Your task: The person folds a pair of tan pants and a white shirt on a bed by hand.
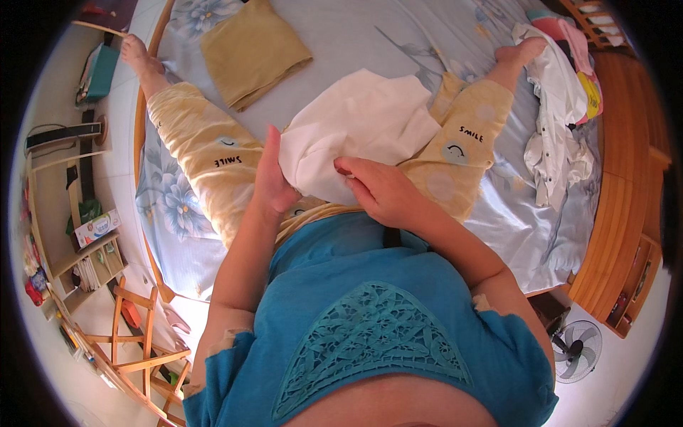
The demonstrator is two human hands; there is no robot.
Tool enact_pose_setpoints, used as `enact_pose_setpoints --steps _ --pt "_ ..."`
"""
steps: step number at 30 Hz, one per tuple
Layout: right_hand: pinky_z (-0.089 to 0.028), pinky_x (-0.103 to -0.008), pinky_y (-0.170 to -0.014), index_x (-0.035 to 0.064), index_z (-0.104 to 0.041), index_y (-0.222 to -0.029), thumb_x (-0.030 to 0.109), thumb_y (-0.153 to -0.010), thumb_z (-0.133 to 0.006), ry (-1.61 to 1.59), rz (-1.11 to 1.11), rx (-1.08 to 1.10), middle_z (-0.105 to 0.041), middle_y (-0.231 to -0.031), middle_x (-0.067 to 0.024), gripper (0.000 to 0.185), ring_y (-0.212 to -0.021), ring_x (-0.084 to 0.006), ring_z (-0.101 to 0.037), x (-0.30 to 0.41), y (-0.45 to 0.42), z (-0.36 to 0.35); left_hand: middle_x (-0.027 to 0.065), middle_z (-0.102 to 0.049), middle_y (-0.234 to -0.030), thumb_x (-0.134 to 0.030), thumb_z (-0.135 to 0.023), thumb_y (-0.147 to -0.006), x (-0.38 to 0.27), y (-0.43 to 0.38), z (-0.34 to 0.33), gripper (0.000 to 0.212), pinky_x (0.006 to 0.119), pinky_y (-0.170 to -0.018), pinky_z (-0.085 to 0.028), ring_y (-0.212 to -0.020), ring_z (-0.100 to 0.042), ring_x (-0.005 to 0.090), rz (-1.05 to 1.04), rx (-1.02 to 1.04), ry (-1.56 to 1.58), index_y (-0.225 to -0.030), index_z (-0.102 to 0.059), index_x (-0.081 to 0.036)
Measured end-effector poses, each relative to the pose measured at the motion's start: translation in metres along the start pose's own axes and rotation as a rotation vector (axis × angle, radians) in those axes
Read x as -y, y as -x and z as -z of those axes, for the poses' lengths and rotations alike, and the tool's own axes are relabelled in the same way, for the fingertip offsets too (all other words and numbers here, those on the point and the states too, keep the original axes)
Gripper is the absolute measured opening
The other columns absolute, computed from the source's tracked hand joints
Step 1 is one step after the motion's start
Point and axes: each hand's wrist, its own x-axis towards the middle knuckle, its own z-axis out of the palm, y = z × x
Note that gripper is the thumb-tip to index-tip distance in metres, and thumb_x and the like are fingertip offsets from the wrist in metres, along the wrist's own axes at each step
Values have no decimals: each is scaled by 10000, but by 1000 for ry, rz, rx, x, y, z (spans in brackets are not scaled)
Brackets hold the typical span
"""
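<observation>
A white cloth garment (357, 120) is bunched between my spread legs, its far part resting on the bed. Along its left edge is my left hand (275, 181), thumb raised and the other fingers partly hidden under the fabric. My right hand (381, 192) pinches the near right part of the cloth between thumb and curled fingers. Beyond my left leg lies a folded tan cloth (253, 53), flat on the bed.
I sit on a bed with a flowered blue-grey sheet (341, 32). To the right, a white buttoned shirt (555, 117) lies beside pink and yellow clothes (581, 58). A wooden cabinet (613, 187) borders the bed; a fan (576, 349) and a wooden chair (133, 331) stand on the floor.
</observation>
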Motion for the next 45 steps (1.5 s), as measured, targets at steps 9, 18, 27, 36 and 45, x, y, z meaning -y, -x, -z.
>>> enact_pose_setpoints --steps 9,18,27,36,45 --pt "-474 -380 -692 36 -529 -1126 235 -879 -505 -221 -374 302 -617 -972 -166 318 -824 -290 -606 -28 -6 -18 150 -516 -1224 -394 -463 -906 13 9 10 545 388 -950 -412 -1110 -517 275 38 40 -105 -1281 -395 -4" --pt "-440 -318 -618 53 -616 -898 238 -823 -592 -369 -376 122 -596 -812 -109 201 -694 -205 -560 -22 -19 13 145 -541 -1188 -295 -523 -893 0 6 12 479 369 -931 -429 -1064 -549 251 24 -82 -236 -1241 -432 21" --pt "-416 -306 -557 37 -547 -747 177 -814 -587 10 -327 -146 -572 -677 -85 160 -641 -190 -566 -13 -19 23 124 -475 -1280 -365 -458 -921 3 9 0 528 389 -988 -371 -1177 -464 252 -33 -40 -199 -1303 -373 -12" --pt "-412 -203 -614 -3 -581 -987 117 -859 -568 -613 -390 6 -556 -766 11 176 -690 -51 -485 5 -12 22 142 -449 -1302 -283 -505 -875 5 11 1 540 434 -1011 -342 -1197 -441 301 -44 179 26 -1324 -351 -26" --pt "-418 -211 -696 6 -610 -981 57 -861 -546 -635 -258 -149 -578 -854 1 145 -783 -67 -506 13 -21 42 117 -472 -1279 -249 -554 -835 39 20 2 567 425 -958 -407 -1144 -491 277 313 75 -78 -1331 -351 -64"
